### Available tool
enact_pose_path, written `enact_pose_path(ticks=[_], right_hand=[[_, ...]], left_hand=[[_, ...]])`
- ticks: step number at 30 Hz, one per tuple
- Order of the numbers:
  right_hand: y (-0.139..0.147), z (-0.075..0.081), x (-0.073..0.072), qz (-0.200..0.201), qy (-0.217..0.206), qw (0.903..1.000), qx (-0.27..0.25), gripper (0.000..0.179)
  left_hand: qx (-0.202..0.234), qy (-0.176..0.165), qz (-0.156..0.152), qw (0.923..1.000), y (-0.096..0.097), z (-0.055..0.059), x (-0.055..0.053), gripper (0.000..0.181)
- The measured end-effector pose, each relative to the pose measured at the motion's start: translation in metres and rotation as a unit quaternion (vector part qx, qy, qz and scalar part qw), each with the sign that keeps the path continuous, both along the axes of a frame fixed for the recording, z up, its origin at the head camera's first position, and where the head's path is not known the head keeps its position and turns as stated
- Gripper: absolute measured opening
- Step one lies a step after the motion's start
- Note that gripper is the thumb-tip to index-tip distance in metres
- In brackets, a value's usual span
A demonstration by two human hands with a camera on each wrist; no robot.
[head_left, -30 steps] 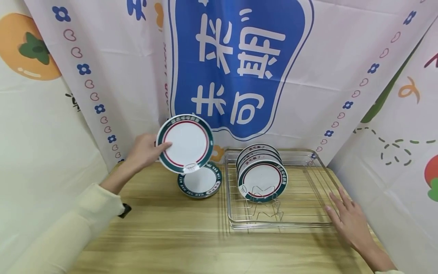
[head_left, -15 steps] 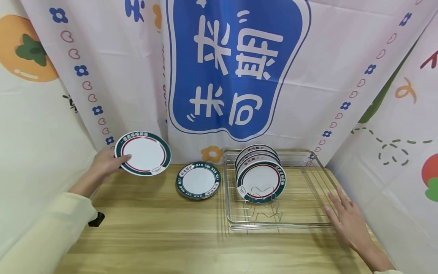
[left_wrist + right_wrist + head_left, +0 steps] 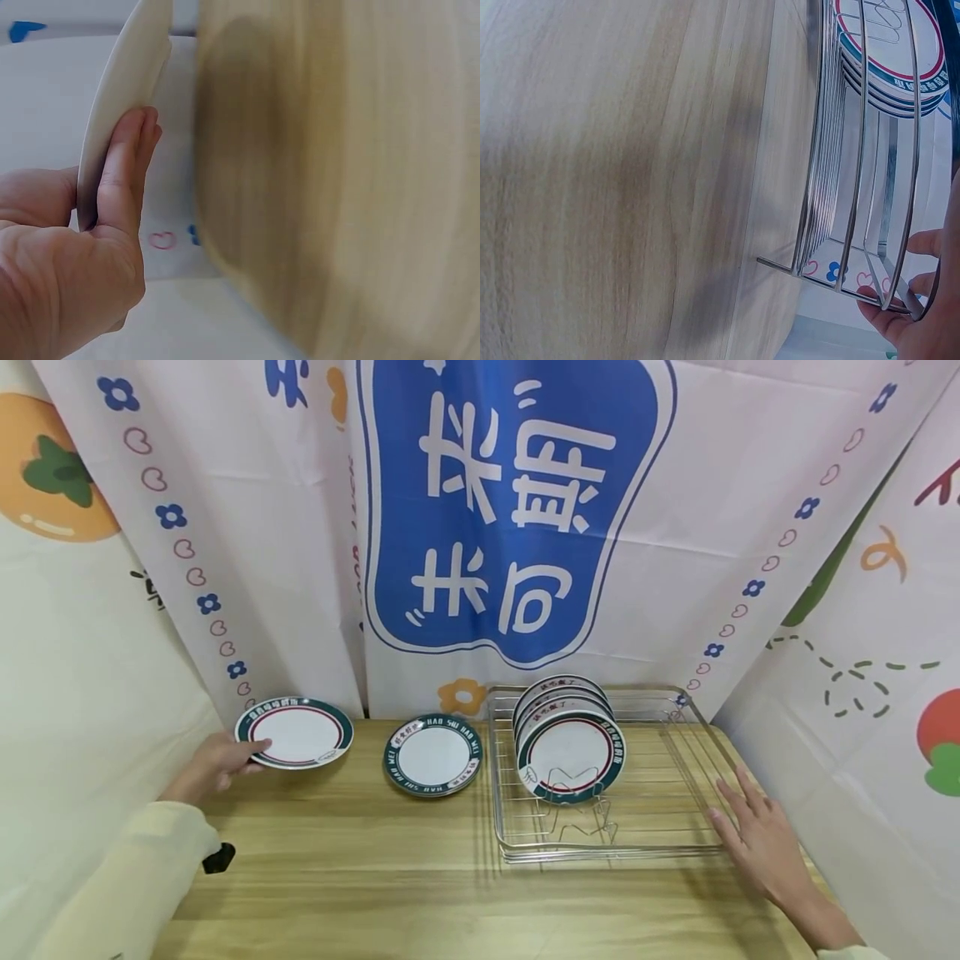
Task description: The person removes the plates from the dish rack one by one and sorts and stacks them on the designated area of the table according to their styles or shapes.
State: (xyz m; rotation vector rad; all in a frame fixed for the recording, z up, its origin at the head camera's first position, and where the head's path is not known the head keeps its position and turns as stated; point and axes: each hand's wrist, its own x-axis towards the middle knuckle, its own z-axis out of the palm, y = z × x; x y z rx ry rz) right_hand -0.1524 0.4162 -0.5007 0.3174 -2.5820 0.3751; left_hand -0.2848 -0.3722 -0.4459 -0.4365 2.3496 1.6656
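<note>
My left hand (image 3: 212,768) holds a white plate (image 3: 296,733) with a green rim and red ring, at the far left. The thumb lies on its upper face and the fingers support its underside (image 3: 142,52). In the left wrist view the plate stays apart from the table, its shadow below. Beside it, another green-rimmed plate (image 3: 432,756) lies flat, seemingly on top of a further one. Several plates (image 3: 572,756) stand on edge in a wire dish rack (image 3: 498,810). My right hand (image 3: 765,852) rests at the rack's right front edge, fingers spread; its fingertips (image 3: 922,242) touch the rim.
A wooden table (image 3: 360,877) carries everything. Printed cloth (image 3: 420,685) hangs behind it, with more cloth at both sides. Bent wire dividers (image 3: 573,814) rise inside the rack in front of the plates. A small black object (image 3: 218,858) shows at my left sleeve.
My left hand has carried its plate left and then down towards the table, turning it flatter. The flat-lying plate is now fully uncovered. My right hand and the rack stay put.
</note>
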Motion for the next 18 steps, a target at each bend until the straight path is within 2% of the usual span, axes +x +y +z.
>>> enact_pose_path(ticks=[5,11,13,18], right_hand=[[0.0,0.0,-0.001,0.004,0.006,1.0,-0.003,0.047],[0.0,-0.001,-0.001,0.005,0.006,1.0,-0.005,0.048],[0.0,0.0,-0.001,0.005,0.004,1.0,-0.004,0.048],[-0.001,0.001,-0.001,0.003,0.006,1.0,0.0,0.048]], left_hand=[[0.021,-0.019,0.014,0.9995,0.002,-0.015,0.0,0.039],[0.079,-0.026,0.024,0.9962,0.007,-0.023,0.002,0.024],[0.084,-0.028,0.028,0.9956,0.009,-0.025,0.002,0.029],[0.073,-0.038,0.039,0.9958,0.01,-0.031,0.002,0.057]])
